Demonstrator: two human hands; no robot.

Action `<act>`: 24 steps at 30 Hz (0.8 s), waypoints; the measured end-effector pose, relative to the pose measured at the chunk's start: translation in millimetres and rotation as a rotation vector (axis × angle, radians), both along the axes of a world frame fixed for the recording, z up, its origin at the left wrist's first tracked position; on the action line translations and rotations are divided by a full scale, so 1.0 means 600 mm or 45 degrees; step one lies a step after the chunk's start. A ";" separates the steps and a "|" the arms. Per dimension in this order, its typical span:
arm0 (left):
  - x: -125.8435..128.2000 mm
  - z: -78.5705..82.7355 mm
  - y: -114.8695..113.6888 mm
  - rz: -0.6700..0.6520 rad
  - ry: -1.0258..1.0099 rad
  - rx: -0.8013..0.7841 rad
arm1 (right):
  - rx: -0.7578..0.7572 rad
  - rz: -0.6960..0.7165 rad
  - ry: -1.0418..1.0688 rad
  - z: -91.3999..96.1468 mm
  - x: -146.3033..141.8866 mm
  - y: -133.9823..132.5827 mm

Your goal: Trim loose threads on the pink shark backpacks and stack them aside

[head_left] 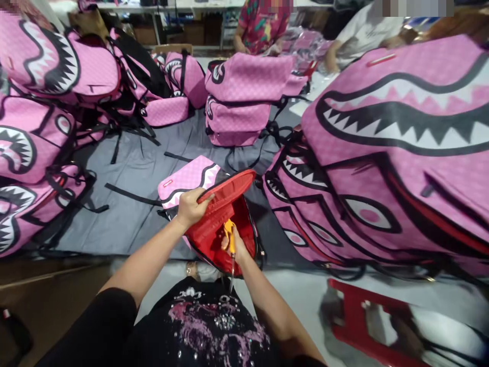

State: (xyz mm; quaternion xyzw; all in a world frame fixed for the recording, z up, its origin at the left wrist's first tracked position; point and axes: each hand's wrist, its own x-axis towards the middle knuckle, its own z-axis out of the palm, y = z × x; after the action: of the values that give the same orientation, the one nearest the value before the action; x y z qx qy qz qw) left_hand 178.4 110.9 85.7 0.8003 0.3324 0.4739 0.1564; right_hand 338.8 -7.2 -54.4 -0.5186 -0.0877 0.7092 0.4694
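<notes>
A pink backpack point(191, 176) printed with a shark mouth lies open on the grey table edge in front of me, its red lining point(214, 232) showing. My left hand point(193, 206) is closed on the red rim of the opened flap, holding it up. My right hand point(235, 244) is inside the opening, closed on small scissors with a yellow handle point(229, 232) whose thin metal blades point down toward me.
Piles of matching pink shark-mouth backpacks stand left point(42, 122), at the back point(244, 97) and high on the right point(397, 148). Black straps trail over the grey table cover point(130, 173). Two other people work at the far side. A red stool point(367, 321) stands lower right.
</notes>
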 end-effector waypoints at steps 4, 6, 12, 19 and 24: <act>-0.003 0.000 0.030 0.007 -0.038 0.075 | 0.084 0.069 0.193 -0.017 -0.002 -0.028; 0.001 0.008 0.041 -0.013 -0.054 0.128 | 0.106 0.044 0.238 -0.023 0.002 -0.037; 0.023 0.027 0.047 -0.196 0.099 0.281 | 0.127 0.083 0.194 -0.018 -0.010 -0.038; 0.030 0.018 0.056 -0.193 0.246 0.084 | 0.001 0.351 -0.350 0.035 0.010 -0.035; 0.018 0.019 0.008 -0.088 0.296 0.072 | -0.106 0.599 -0.621 0.102 0.102 0.011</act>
State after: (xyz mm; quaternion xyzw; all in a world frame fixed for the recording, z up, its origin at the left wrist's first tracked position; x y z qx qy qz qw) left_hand 189.0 115.8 96.9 0.8650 0.3070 0.3813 0.1103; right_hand 399.7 -0.6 6.6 -0.6573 -0.2856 0.6562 0.2363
